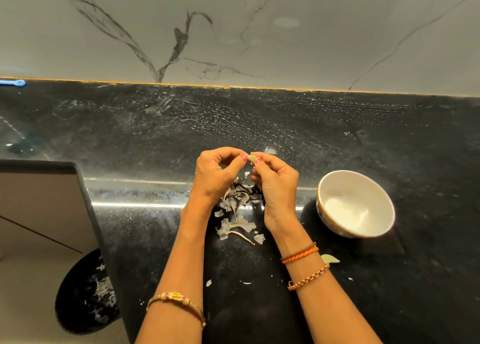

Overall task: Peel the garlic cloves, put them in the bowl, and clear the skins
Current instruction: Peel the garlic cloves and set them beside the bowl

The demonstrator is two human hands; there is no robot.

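- One garlic clove (251, 158) is in view being handled, pinched between the thumb tips of both hands above the middle of the black worktop (311, 125); most of it is hidden behind the fingers.
- The left hand (217, 173) has its fingers curled, thumb pressed on the clove's left side.
- The right hand (276, 181) is curled likewise, thumb and forefinger clamped on the clove's right side.
- One white bowl (356, 203) stands to the right of the hands, toward the worktop's near edge; whether anything lies in it is hard to make out.
- A loose heap of garlic skins (237, 213) lies on the worktop under and between the wrists; the pieces are too many and overlapped to count.
- One more pale piece (330, 259), perhaps a clove, shows partly behind the right wrist.
- One black bin (85, 294) below the worktop's left edge holds more skins and is partly cut off by the worktop.
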